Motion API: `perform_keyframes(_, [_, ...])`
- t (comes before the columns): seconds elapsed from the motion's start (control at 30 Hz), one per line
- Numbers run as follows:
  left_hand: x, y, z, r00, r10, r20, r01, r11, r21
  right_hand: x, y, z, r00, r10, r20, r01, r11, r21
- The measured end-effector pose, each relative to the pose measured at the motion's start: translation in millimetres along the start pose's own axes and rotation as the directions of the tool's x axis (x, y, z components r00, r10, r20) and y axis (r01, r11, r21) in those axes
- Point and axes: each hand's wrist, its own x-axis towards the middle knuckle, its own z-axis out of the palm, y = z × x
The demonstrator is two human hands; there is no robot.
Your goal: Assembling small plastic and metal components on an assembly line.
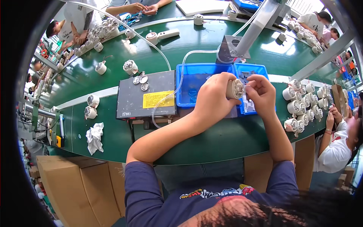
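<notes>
My left hand (214,94) is wrapped round a small cream cylindrical motor (235,89), its metal-and-wire end turned to the right. Close against that end, my right hand (261,92) has thumb and fingers pinched together; whatever sits between them is too small to make out. Both hands are raised over two blue bins. The larger blue bin (183,101) lies behind my left hand, and the smaller blue bin (263,69), holding several small grey and white pieces, is partly hidden by my right hand.
A grey control box (128,94) with small round metal parts on top stands left of the bins, a clear tube (182,72) running across it. Left of it lies a crumpled white cloth (95,138). Several motors (294,107) crowd the right side. A metal post (261,28) rises behind.
</notes>
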Motion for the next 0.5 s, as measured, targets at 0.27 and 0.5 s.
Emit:
perform_keyframes(0.27, [12, -17, 1, 0.972, -0.233, -0.019, 0.174, 0.776, -0.607, 45, -9, 26, 0.973, -0.226, 0.044, 0.228, 0.973, -0.042])
perform_keyframes(0.5, [15, -23, 4, 0.97, -0.236, -0.067, 0.143, 0.768, -0.625, 35, 6, 40, 0.982, -0.16, -0.102, 0.175, 0.969, 0.172])
